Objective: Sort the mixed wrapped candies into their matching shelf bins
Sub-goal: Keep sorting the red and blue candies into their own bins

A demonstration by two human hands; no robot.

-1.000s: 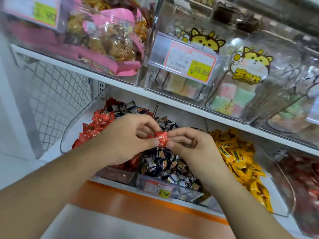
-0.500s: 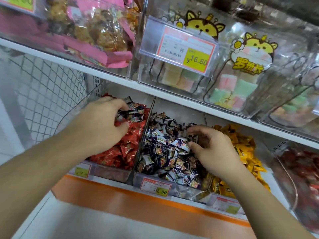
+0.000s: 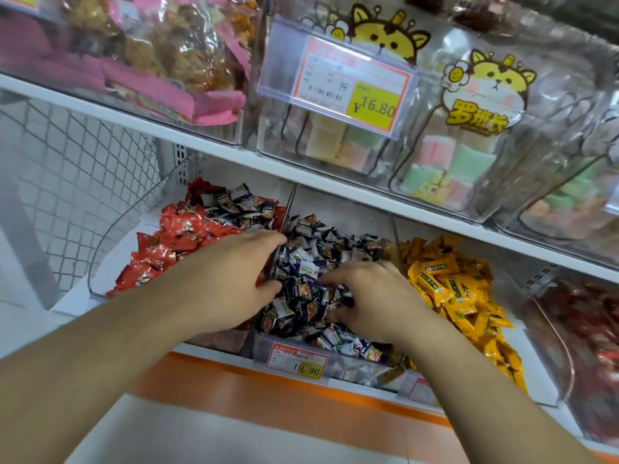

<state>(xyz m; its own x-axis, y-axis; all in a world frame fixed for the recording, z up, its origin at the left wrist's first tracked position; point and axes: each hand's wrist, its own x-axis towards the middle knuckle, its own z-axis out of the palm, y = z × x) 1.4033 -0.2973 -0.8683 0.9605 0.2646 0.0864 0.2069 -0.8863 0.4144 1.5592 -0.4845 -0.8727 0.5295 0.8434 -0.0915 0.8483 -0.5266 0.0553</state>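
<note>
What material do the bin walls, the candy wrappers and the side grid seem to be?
Bin walls: clear rigid plastic, glossy; candies show through. Candy wrappers: thin shiny film, probably plastic; creased, glinting. Side grid: probably white-coated metal wire, given its thin crossing strands.

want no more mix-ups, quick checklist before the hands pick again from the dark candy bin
1. Both hands at the dark bin: ok, left hand at its left edge, right hand in the pile.
2. Hands free: cannot tell, fingertips are buried among wrappers.
3. Stray found in the dark candies: cannot tell, none stands out.
4. Red bin pure: not ok, dark strays lie at its back.
5. Yellow candies unmixed: ok where visible.
</note>
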